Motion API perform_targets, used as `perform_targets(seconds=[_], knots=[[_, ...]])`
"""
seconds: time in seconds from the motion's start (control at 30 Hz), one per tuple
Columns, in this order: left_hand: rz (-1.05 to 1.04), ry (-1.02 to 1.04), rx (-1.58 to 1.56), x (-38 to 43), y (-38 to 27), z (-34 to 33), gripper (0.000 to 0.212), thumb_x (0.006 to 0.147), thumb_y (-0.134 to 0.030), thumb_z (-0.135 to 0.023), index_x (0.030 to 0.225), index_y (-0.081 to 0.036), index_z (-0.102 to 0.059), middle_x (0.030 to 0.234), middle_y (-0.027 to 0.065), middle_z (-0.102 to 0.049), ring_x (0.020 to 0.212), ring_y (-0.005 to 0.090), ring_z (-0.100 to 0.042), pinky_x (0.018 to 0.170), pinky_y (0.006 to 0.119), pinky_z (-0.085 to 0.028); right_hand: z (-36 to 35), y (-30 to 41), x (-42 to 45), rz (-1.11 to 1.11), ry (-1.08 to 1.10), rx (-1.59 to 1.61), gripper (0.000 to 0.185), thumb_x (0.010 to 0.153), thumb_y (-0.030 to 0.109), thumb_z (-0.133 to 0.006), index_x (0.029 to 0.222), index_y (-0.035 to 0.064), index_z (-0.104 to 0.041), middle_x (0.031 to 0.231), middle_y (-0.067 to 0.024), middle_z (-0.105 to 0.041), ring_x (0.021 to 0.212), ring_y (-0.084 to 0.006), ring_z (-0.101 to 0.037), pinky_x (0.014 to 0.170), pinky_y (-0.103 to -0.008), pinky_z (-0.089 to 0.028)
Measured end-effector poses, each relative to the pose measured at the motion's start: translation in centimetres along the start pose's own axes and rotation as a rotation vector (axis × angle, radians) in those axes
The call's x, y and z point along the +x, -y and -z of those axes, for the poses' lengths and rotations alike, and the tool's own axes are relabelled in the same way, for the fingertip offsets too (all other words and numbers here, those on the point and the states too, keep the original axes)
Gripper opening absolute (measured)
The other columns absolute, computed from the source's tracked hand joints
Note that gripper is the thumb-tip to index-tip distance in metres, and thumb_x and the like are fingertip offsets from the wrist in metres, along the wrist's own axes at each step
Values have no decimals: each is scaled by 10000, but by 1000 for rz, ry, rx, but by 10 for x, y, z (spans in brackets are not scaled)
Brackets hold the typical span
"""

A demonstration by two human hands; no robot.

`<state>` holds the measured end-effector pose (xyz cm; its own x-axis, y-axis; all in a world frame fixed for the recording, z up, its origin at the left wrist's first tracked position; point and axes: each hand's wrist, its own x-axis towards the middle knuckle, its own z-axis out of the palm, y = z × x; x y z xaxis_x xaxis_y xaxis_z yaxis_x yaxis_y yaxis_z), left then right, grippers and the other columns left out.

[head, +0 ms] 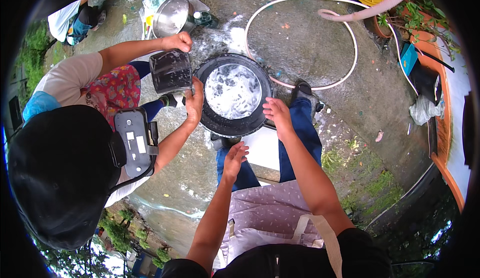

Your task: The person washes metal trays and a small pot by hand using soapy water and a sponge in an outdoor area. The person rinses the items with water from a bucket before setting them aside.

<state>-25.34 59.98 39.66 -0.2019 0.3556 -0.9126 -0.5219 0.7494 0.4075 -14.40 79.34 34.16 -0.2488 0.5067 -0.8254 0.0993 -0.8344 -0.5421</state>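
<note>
A round black basin (203, 121) stands in front of me, with white suds on the water (233, 91) inside it. My right hand (278, 113) is at the basin's right rim, palm turned inward and fingers spread, with nothing in it. Below the near rim hovers my left hand (234, 160), also bare, its fingers loosely parted. To the left, another person's two hands (193, 103) grip a dark, soapy container (171, 71) beside the basin. Whether my right fingertips touch the rim, I cannot tell.
Beyond the basin lie steel bowls (170, 17) and a dark green bottle (206, 19). A pale hose (354, 53) loops over the wet concrete. The co-worker (63, 180) sits close on my left. Under my legs is a white panel (264, 148). Potted plants (382, 25) stand far right.
</note>
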Motion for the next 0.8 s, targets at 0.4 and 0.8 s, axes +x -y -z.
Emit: perform_targets(seconds=[0.4, 0.8], knots=[[28, -9, -21, -1, -6, -3, 468, 943, -307, -526, 1308, -22, -461, 1177, 99, -595, 1049, 192, -572, 889, 321, -443, -1, -1, -2, -17, -2, -1, 340, 959, 301, -496, 1197, 66, -561, 1067, -110, -628, 912, -187, -598, 822, -315, -468], [21, 0, -15, 4, -3, -2, 461, 941, -302, -525, 1305, -25, -466, 1173, 97, -597, 1045, 187, -573, 885, 323, -444, 4, -6, -4, -42, -36, -14, 299, 970, 234, -490, 1182, 35, -558, 1029, -98, -645, 858, -163, -605, 756, -283, -468]])
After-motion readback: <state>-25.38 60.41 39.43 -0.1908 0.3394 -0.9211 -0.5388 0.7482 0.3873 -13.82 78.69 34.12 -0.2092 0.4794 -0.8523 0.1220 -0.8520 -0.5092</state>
